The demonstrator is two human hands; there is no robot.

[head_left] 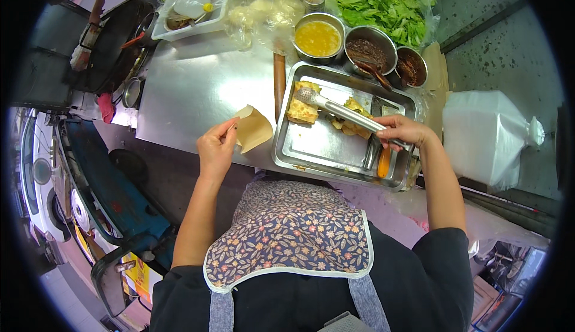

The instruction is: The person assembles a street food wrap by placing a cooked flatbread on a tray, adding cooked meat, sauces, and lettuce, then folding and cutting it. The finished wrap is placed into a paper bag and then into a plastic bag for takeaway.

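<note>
Left hand (217,150): centre-left of frame, fingers pinched together on the edge of a brown paper bag (254,128); bag held just above the steel counter (191,89), beside the left rim of the tray.
Right hand (402,132): centre-right of frame, fingers clamped around the handle end of metal tongs (341,110).
Tongs: run diagonally up-left across the tray; tips closed on the upper edge of a piece of flat fried pancake (301,109).
Pancake pieces: one square golden piece at upper left of the tray, under the tong tips; further torn pieces (353,125) at tray centre, partly under the tong arms.
Steel tray (317,149): rectangular, centre of frame, lower half mostly bare; orange-handled tool (384,162) lying along its right side.
Bowl row: upper centre, above the tray; yellow beaten egg (318,38), then two bowls of dark sauce (366,49) (411,67), spoon in the middle one.
Lettuce (377,0): in clear plastic bag, top right.
Wooden rolling pin (280,80): upright in frame, touching the tray's left rim.
Dough in plastic (263,11): top centre.
White container (488,134): right edge, well apart from the tray.
Apron (290,233): floral, lower centre.
</note>
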